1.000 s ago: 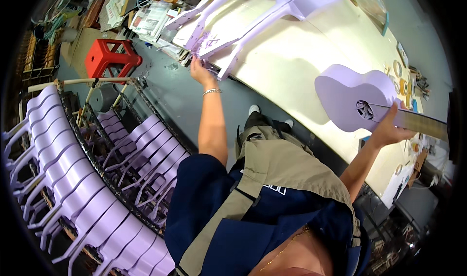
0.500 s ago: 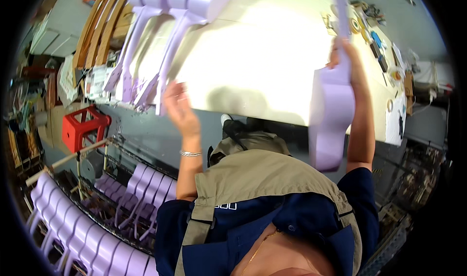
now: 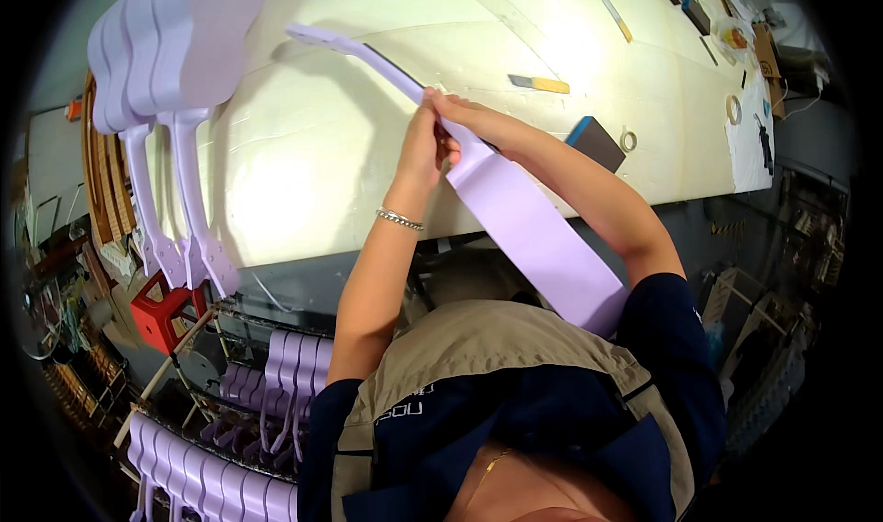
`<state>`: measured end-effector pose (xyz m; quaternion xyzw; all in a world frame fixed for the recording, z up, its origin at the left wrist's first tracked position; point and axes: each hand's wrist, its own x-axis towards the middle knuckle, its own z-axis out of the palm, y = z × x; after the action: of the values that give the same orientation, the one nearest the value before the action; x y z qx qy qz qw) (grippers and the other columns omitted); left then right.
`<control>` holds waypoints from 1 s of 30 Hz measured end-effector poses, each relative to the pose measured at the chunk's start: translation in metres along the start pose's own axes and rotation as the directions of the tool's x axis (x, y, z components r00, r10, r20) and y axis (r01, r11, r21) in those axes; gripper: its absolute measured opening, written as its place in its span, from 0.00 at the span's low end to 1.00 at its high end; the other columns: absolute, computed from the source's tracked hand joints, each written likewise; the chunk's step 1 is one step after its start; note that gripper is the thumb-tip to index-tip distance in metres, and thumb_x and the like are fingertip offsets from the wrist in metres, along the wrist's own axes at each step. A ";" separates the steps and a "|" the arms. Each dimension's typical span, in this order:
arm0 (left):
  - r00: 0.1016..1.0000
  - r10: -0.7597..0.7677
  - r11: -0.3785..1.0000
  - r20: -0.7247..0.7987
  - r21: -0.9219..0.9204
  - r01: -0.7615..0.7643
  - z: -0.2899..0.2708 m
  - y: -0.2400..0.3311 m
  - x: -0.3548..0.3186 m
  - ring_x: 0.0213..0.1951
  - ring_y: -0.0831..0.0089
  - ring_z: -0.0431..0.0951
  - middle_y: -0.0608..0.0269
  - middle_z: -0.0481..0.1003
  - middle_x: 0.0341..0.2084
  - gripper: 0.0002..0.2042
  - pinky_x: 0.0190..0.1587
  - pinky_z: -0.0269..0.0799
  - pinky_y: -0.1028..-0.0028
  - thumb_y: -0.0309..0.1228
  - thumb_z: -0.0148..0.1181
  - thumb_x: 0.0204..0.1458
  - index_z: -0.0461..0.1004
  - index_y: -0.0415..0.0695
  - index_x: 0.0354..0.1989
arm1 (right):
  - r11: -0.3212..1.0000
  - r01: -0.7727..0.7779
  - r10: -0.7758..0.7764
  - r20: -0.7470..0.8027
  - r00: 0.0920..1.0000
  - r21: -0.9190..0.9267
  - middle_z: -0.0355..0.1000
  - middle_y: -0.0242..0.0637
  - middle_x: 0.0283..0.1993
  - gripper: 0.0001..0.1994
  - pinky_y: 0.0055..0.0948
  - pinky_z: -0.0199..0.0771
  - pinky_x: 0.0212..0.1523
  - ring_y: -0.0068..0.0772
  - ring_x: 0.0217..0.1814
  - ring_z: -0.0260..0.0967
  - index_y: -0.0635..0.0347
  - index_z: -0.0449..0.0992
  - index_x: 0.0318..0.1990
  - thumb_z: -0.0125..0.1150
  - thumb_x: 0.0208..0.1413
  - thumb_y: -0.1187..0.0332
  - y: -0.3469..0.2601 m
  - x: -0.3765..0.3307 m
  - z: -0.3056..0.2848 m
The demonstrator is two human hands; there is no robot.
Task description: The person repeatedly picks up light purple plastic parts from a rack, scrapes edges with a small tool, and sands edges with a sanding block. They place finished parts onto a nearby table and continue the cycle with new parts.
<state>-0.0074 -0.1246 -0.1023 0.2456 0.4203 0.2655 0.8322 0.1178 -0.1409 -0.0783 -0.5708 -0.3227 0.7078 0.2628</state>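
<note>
A lilac ukulele point(image 3: 543, 237) with no strings is tilted on its side over the table's front edge. Its headstock point(image 3: 317, 36) points far left, and the body's lower end rests near my right upper arm. My left hand point(image 3: 429, 145) is closed round the neck just above the body. Beside it, my right hand point(image 3: 464, 117) also grips the neck, thumb along the dark strip on its edge. Some fingers of both hands are hidden behind the neck. Several more lilac ukuleles point(image 3: 152, 53) stand in a row at the table's left, headstocks toward me.
On the pale table point(image 3: 368, 191) lie a yellow-handled brush point(image 3: 541, 84), a dark block with a blue edge point(image 3: 596, 143) and a tape roll point(image 3: 628, 141). A rack of lilac ukuleles point(image 3: 212, 471) stands at lower left, near a red stool point(image 3: 158, 315).
The ukulele has swung from upright at the right to a slant before me. My left hand, empty before, has come across and taken hold of the neck. My view has turned rightward.
</note>
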 end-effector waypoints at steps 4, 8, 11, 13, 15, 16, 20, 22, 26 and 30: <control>0.995 0.056 0.998 -0.083 -0.036 -0.059 0.011 -0.004 0.012 0.18 0.77 0.70 0.65 0.71 0.20 0.24 0.21 0.69 0.79 0.52 0.38 0.59 0.70 0.41 0.34 | 0.963 -0.019 -0.008 -0.100 0.995 -0.267 0.68 0.37 0.24 0.36 0.31 0.67 0.31 0.34 0.26 0.67 0.63 0.74 0.30 0.37 0.53 0.33 0.000 -0.003 -0.021; 0.990 -0.004 0.988 -0.138 -0.152 -0.018 0.019 -0.002 0.010 0.33 0.62 0.77 0.53 0.73 0.32 0.25 0.37 0.73 0.67 0.53 0.37 0.58 0.69 0.41 0.40 | 0.343 0.055 -0.735 -0.231 0.638 -0.938 0.71 0.35 0.32 0.11 0.34 0.70 0.35 0.38 0.38 0.67 0.53 0.77 0.30 0.66 0.40 0.59 0.003 -0.021 -0.086; 0.995 -0.020 0.997 -0.098 -0.075 0.013 0.022 -0.001 0.003 0.40 0.51 0.77 0.48 0.73 0.37 0.27 0.42 0.73 0.61 0.51 0.37 0.59 0.60 0.39 0.54 | 0.267 -0.041 -0.759 -0.236 0.607 -0.963 0.69 0.33 0.35 0.12 0.34 0.67 0.39 0.37 0.41 0.65 0.55 0.74 0.31 0.68 0.38 0.65 0.027 -0.029 -0.128; 0.998 -0.001 1.000 -0.068 0.026 0.002 0.025 -0.008 -0.005 0.41 0.51 0.76 0.48 0.72 0.37 0.27 0.43 0.73 0.60 0.50 0.36 0.60 0.55 0.38 0.57 | 0.237 -0.104 -0.708 -0.245 0.663 -0.966 0.68 0.33 0.36 0.13 0.35 0.66 0.40 0.37 0.42 0.64 0.54 0.73 0.33 0.68 0.39 0.65 0.043 -0.030 -0.138; 0.999 0.014 0.997 0.030 0.080 -0.016 0.028 -0.013 -0.018 0.44 0.54 0.75 0.48 0.72 0.38 0.28 0.45 0.72 0.63 0.42 0.42 0.61 0.44 0.37 0.62 | 0.239 -0.110 -0.688 -0.248 0.682 -0.965 0.68 0.32 0.37 0.13 0.35 0.64 0.41 0.35 0.43 0.64 0.53 0.72 0.34 0.67 0.41 0.64 0.050 -0.028 -0.138; 0.997 0.039 0.996 0.066 0.074 -0.044 0.026 -0.020 -0.020 0.44 0.57 0.75 0.49 0.72 0.38 0.29 0.46 0.71 0.66 0.40 0.43 0.61 0.41 0.37 0.63 | 0.218 -0.127 -0.687 -0.244 0.685 -0.968 0.68 0.32 0.37 0.12 0.35 0.64 0.41 0.35 0.43 0.64 0.53 0.72 0.34 0.67 0.41 0.65 0.050 -0.029 -0.137; 0.978 0.086 0.996 0.192 -0.002 -0.087 0.018 -0.024 -0.023 0.46 0.60 0.74 0.51 0.70 0.41 0.33 0.49 0.68 0.67 0.28 0.48 0.58 0.33 0.39 0.65 | 0.115 -0.161 -0.690 -0.196 0.697 -0.980 0.69 0.33 0.35 0.12 0.35 0.64 0.38 0.36 0.39 0.65 0.55 0.71 0.33 0.66 0.42 0.65 0.043 -0.027 -0.132; 0.965 0.109 0.994 0.240 -0.006 -0.111 0.014 -0.027 -0.021 0.46 0.61 0.74 0.52 0.69 0.41 0.35 0.50 0.68 0.67 0.27 0.49 0.57 0.32 0.40 0.65 | 0.247 -0.079 -0.608 -0.218 0.764 -0.966 0.69 0.33 0.32 0.10 0.33 0.65 0.37 0.35 0.35 0.66 0.57 0.70 0.33 0.64 0.44 0.67 0.036 -0.029 -0.136; 0.950 0.132 0.991 0.284 -0.042 -0.126 0.012 -0.026 -0.021 0.45 0.62 0.74 0.55 0.68 0.40 0.38 0.50 0.68 0.67 0.25 0.52 0.55 0.31 0.42 0.66 | 0.630 0.116 -0.592 -0.378 0.712 -0.768 0.69 0.33 0.26 0.07 0.27 0.67 0.33 0.31 0.29 0.67 0.60 0.69 0.33 0.60 0.51 0.70 0.018 -0.040 -0.120; 0.961 0.141 0.989 0.237 0.000 -0.145 0.015 -0.029 -0.021 0.44 0.63 0.75 0.56 0.69 0.38 0.37 0.49 0.69 0.67 0.26 0.53 0.54 0.33 0.39 0.65 | 0.862 0.138 -0.420 -0.536 0.732 -0.487 0.71 0.35 0.30 0.11 0.25 0.68 0.31 0.29 0.27 0.68 0.62 0.66 0.41 0.58 0.54 0.69 0.011 -0.043 -0.106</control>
<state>0.0013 -0.1623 -0.1016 0.3124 0.3018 0.2901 0.8528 0.2306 -0.1633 -0.0745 -0.7581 -0.4437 0.3429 0.3330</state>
